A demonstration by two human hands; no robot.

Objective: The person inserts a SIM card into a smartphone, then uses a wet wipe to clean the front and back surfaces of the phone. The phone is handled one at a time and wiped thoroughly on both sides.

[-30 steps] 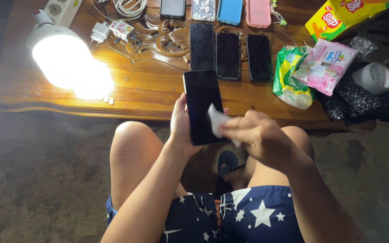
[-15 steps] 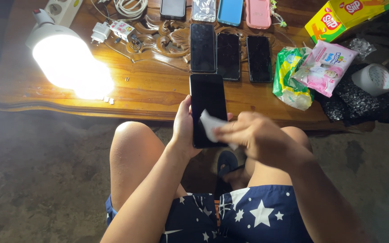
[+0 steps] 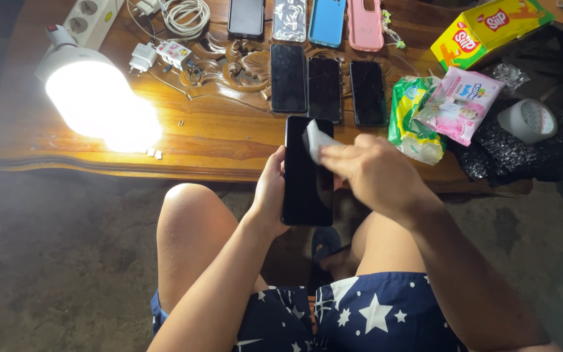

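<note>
From the head camera, the left hand (image 3: 270, 192) grips a black flat smartphone with a dark glass screen (image 3: 308, 176) by its left edge, holding it upright over the knees, just in front of the carved brown wooden table (image 3: 216, 140). The right hand (image 3: 373, 173) pinches a small white folded wipe (image 3: 315, 140) and presses it on the upper part of the screen. On the table lie three more dark phones (image 3: 325, 87) in a row, a glowing white lamp bulb (image 3: 96, 101) at the left, and a pink packet of wipes (image 3: 459, 104) at the right.
</note>
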